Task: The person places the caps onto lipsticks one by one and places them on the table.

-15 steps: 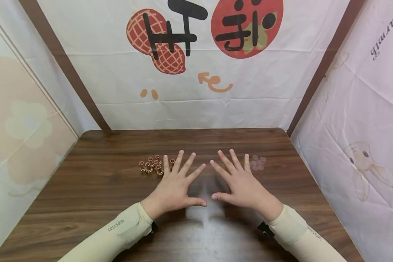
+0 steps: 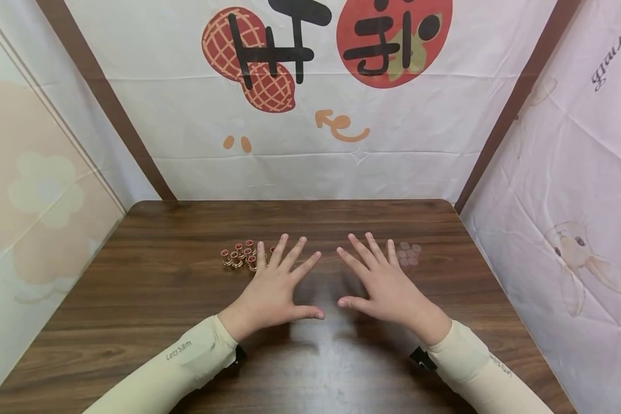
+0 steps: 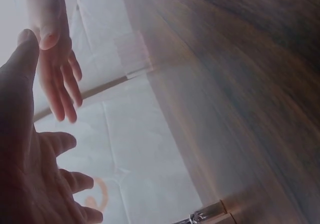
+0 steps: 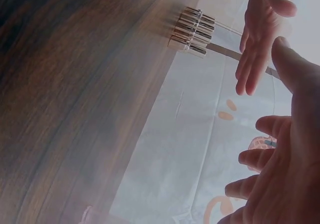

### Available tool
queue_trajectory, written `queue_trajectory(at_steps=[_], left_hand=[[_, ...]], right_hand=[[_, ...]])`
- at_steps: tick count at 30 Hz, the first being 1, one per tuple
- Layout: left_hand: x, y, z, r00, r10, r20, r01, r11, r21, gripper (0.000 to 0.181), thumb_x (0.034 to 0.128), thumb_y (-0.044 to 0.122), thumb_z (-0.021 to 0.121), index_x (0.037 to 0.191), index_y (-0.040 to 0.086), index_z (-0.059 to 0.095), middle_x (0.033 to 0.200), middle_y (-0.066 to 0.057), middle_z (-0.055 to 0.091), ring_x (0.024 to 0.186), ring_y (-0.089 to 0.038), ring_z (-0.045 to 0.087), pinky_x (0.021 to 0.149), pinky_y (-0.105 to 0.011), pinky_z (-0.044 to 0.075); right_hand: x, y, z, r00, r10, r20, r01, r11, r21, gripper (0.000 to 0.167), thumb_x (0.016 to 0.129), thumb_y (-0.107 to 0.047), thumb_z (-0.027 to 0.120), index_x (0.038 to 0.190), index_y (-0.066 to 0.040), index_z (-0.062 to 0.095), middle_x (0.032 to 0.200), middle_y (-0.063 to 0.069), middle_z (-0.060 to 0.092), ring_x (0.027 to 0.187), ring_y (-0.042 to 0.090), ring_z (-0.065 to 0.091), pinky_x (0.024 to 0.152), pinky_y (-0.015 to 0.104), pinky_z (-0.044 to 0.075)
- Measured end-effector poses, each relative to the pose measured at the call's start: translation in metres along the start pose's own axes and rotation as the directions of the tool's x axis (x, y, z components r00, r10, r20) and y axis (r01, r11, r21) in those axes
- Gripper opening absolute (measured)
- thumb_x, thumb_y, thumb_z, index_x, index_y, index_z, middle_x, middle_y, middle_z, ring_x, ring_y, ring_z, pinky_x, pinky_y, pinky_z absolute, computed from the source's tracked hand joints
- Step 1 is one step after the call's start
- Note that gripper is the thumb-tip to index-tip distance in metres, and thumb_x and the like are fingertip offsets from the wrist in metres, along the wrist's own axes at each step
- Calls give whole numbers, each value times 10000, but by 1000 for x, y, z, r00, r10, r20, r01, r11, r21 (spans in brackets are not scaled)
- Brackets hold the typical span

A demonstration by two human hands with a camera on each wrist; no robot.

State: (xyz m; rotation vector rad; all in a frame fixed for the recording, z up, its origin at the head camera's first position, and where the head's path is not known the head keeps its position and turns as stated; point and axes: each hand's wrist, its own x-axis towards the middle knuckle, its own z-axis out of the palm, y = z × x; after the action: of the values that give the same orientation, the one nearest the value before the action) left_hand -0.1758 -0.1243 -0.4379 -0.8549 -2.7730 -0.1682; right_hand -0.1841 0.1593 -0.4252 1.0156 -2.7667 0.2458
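Both hands hover over the brown table, palms down with fingers spread. The left hand holds nothing; its fingertips partly cover a group of small gold pieces with red tops. The right hand is also empty, its little finger beside several small translucent discs. In the left wrist view the left hand has the other hand beyond it, and a shiny metallic piece shows at the bottom edge. In the right wrist view the gold pieces stand in a cluster beyond the right hand.
The wooden table reaches back to a white printed cloth. More printed cloth hangs at the left and at the right, with brown strips at the corners.
The hands have moved slightly apart, the right one a little to the right. The head view has shifted slightly. The small pieces and discs stay in place on the table.
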Motion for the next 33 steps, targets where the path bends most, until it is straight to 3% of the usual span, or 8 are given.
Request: queue_trajectory(at_steps=[9,16,24,33], left_hand=[[-2,-9,-6,995,-7,-98,-1,997,-80,1118,730,949,501,1609,279,334,1700,-45,218,1576,-379,100,1152,-763,96],[-3,-21,-10,977,8,-215,-46,984,-171,1007,758,786,707,1547,216,449,1643,-45,352,1537,-361,256,1157,-726,187],[-9,-32,-19,975,-56,-213,-13,952,-307,926,802,651,776,1533,182,453,1604,-26,411,1526,-317,291,1184,-651,222],[-17,-41,-25,970,-68,-232,-22,930,-367,838,822,550,815,1504,185,493,1570,-17,454,1505,-304,332,1196,-562,266]], right_hand=[[-1,4,-5,999,-8,-46,9,1000,19,931,905,-721,593,1637,-261,249,1713,74,169,1571,389,120,1175,726,126],[-3,13,-7,994,2,-110,-1,1000,6,893,904,-632,677,1611,-213,329,1660,131,305,1533,400,256,1176,694,203],[-5,18,-13,986,57,-156,-52,998,38,702,928,-480,732,1509,-160,500,1521,108,511,1430,374,445,1191,594,280],[-7,24,-17,977,62,-203,-57,998,33,553,921,-400,760,1379,-121,622,1385,95,615,1293,314,565,1086,546,419]])
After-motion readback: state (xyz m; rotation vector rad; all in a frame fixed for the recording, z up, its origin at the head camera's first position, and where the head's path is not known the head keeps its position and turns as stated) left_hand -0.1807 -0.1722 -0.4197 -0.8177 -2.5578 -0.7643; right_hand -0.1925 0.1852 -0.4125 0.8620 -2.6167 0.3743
